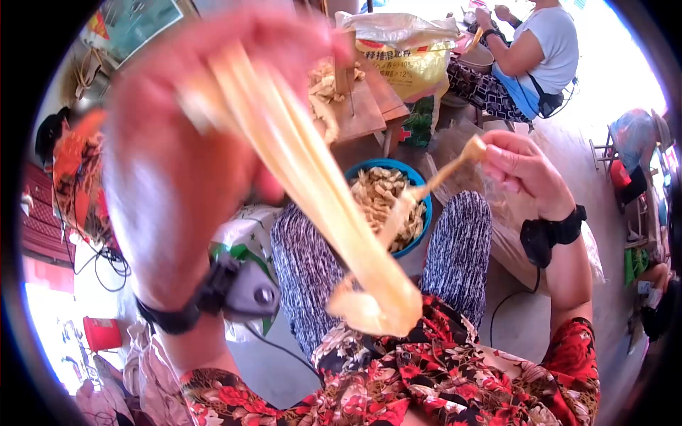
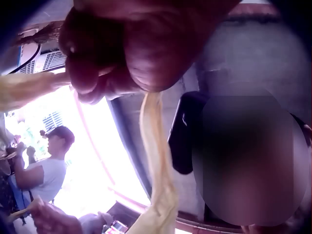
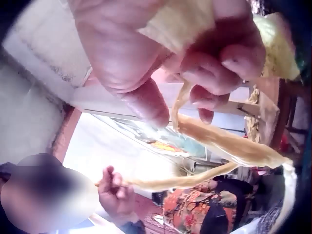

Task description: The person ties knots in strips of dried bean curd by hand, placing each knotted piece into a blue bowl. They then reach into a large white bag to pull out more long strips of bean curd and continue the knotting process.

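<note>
A long, pale yellow, limp strip [image 1: 312,184] hangs from the raised left hand [image 1: 185,121], blurred in the head view, and its wide end dangles over the lap. In the left wrist view the curled fingers of the left hand [image 2: 117,53] grip the strip [image 2: 157,146]. The right hand [image 1: 529,170] pinches a thin twisted end of pale material at the right; its fingers are curled round it in the right wrist view too, where the right hand [image 3: 170,63] has the strip [image 3: 229,141] below it. Between the knees stands a blue basin [image 1: 425,231] of short pale twisted pieces.
Ahead is a wooden table [image 1: 366,106] with more pale pieces, beside a yellow-white sack [image 1: 405,57]. Another person [image 1: 547,50] sits at the upper right with a bowl. A red bucket [image 1: 101,334] stands at the lower left, and cables hang from both wrist cameras.
</note>
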Tool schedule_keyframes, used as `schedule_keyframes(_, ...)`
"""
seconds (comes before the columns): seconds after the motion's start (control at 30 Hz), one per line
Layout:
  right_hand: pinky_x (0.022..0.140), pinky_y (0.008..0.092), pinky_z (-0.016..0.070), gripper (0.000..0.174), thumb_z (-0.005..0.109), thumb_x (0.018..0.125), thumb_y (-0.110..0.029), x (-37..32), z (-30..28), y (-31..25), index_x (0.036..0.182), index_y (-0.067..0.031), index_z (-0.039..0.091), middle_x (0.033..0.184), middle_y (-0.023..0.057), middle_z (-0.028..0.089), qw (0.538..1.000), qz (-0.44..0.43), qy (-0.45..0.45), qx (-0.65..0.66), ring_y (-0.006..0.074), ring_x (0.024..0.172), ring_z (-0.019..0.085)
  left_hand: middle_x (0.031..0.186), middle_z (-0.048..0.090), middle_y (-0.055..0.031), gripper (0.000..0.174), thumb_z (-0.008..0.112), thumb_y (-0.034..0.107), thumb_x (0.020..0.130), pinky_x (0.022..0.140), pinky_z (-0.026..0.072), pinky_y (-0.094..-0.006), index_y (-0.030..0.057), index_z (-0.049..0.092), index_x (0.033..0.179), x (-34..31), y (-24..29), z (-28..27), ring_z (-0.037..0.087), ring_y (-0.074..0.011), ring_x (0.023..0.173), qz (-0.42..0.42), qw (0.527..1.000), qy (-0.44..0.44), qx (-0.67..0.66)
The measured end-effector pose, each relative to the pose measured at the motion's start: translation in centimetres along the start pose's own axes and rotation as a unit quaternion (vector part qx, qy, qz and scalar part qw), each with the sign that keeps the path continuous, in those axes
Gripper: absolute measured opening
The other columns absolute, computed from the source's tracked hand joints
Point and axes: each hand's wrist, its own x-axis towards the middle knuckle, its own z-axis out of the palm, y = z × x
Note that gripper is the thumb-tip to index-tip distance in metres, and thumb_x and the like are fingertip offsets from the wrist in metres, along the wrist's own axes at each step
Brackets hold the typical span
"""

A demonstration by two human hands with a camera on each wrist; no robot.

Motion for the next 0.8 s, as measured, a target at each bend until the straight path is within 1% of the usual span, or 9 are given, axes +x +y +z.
schedule_keyframes(0.1, 0.045, 0.0139, 0.0266, 0.019, 0.052, 0.092, -0.021, -0.1, 0.6, -0.1, 0.094, -0.002, 0.056, 0.065, -0.0054, 0.045, 0.999, -0.007, -0.003, 0.035, -0.0009, 0.052, 0.037, 0.066, 0.059, -0.0019, 0.012, 0.063, 0.011, 0.083, 0.05, 0.0405, -0.0209, 0.0006, 0.065, 0.088, -2.0, -2.4, 1.0, 0.054, -0.0065, 0.057, -0.06, 0.981, -0.184, -0.002)
schedule_keyframes(0.2, 0.041, 0.0142, 0.0299, 0.015, 0.052, 0.092, -0.017, 0.7, 1.7, -0.4, 0.094, -0.0024, 0.056, 0.065, -0.0035, 0.049, 1.0, 0.014, -0.012, -0.017, 0.0005, 0.049, 0.041, 0.091, 0.064, -0.0053, 0.046, 0.067, 0.003, 0.071, 0.059, 0.0467, -0.0232, 0.004, 0.057, 0.116, -2.5, -4.0, 1.0, 0.06, -0.0113, 0.071, 0.019, 0.886, -0.451, 0.106)
schedule_keyframes(0.33, 0.039, 0.0157, 0.0315, 0.017, 0.055, 0.091, -0.018, 2.8, 3.2, -0.4, 0.09, -0.0018, 0.061, 0.066, -0.0037, 0.053, 0.992, 0.002, -0.102, -0.076, 0.0004, 0.047, 0.042, 0.123, 0.053, -0.0111, 0.067, 0.069, 0.016, 0.069, 0.076, 0.0477, -0.0269, 0.0032, 0.046, 0.13, -1.3, -5.2, 1.3, 0.057, -0.0167, 0.098, -0.088, 0.964, -0.25, -0.001)
schedule_keyframes(0.47, 0.045, 0.016, 0.0293, 0.019, 0.057, 0.09, -0.02, 5.2, 5.0, -0.3, 0.091, -0.001, 0.061, 0.067, -0.0066, 0.05, 0.963, -0.15, -0.144, -0.17, -0.0012, 0.055, 0.041, 0.11, 0.058, -0.0053, 0.049, 0.064, 0.025, 0.085, 0.08, 0.0455, -0.0277, 0.0007, 0.049, 0.125, -0.9, -8.6, 6.7, 0.054, -0.0134, 0.099, -0.09, 0.96, -0.222, -0.147)
schedule_keyframes(0.53, 0.048, 0.0173, 0.0297, 0.021, 0.058, 0.089, -0.022, 5.0, 5.0, -1.1, 0.091, -0.0016, 0.061, 0.069, -0.0068, 0.05, 0.979, -0.078, -0.166, -0.085, -0.0004, 0.058, 0.041, 0.094, 0.062, 0.0002, 0.038, 0.064, 0.018, 0.086, 0.063, 0.0434, -0.0169, 0.0035, 0.053, 0.119, -0.7, -8.8, 6.9, 0.055, -0.0026, 0.075, -0.252, 0.892, -0.237, -0.29)
schedule_keyframes(0.6, 0.049, 0.017, 0.0301, 0.023, 0.059, 0.088, -0.024, 4.0, 4.0, -1.5, 0.09, -0.0007, 0.061, 0.07, -0.0052, 0.052, 0.978, -0.006, -0.131, -0.159, -0.0004, 0.059, 0.043, 0.08, 0.061, 0.0045, 0.033, 0.065, 0.016, 0.084, 0.056, 0.0393, -0.0143, 0.0059, 0.057, 0.115, -1.2, -8.7, 5.6, 0.051, -0.0002, 0.065, -0.275, 0.896, -0.263, -0.231)
schedule_keyframes(0.73, 0.05, 0.0156, 0.0357, 0.021, 0.058, 0.088, -0.022, 3.0, 2.3, 0.1, 0.09, -0.0008, 0.059, 0.071, -0.0006, 0.057, 0.987, -0.011, -0.101, -0.121, 0.0021, 0.058, 0.049, 0.07, 0.056, 0.0056, 0.026, 0.063, 0.008, 0.083, 0.048, 0.0314, -0.0141, 0.0075, 0.062, 0.109, -2.8, -10.1, 3.1, 0.042, 0.0007, 0.054, -0.191, 0.941, -0.196, -0.199)
schedule_keyframes(0.77, 0.048, 0.0153, 0.0355, 0.02, 0.058, 0.088, -0.021, 2.8, 2.4, 0.2, 0.09, -0.0018, 0.058, 0.07, -0.0008, 0.056, 0.992, -0.019, -0.089, -0.089, 0.0018, 0.056, 0.049, 0.072, 0.056, 0.0048, 0.023, 0.062, 0.007, 0.084, 0.055, 0.0355, -0.0155, 0.0059, 0.064, 0.107, -2.9, -9.5, 2.3, 0.046, -0.0013, 0.06, -0.238, 0.928, -0.213, -0.191)
schedule_keyframes(0.8, 0.047, 0.015, 0.0352, 0.018, 0.057, 0.088, -0.02, 2.6, 2.3, 0.3, 0.091, -0.0027, 0.058, 0.069, -0.001, 0.056, 0.995, -0.027, -0.075, -0.056, 0.0015, 0.055, 0.049, 0.076, 0.058, 0.0019, 0.019, 0.061, 0.006, 0.084, 0.064, 0.0393, -0.0181, 0.0039, 0.066, 0.103, -3.1, -10.0, 2.4, 0.051, -0.0051, 0.069, -0.146, 0.942, -0.224, -0.202)
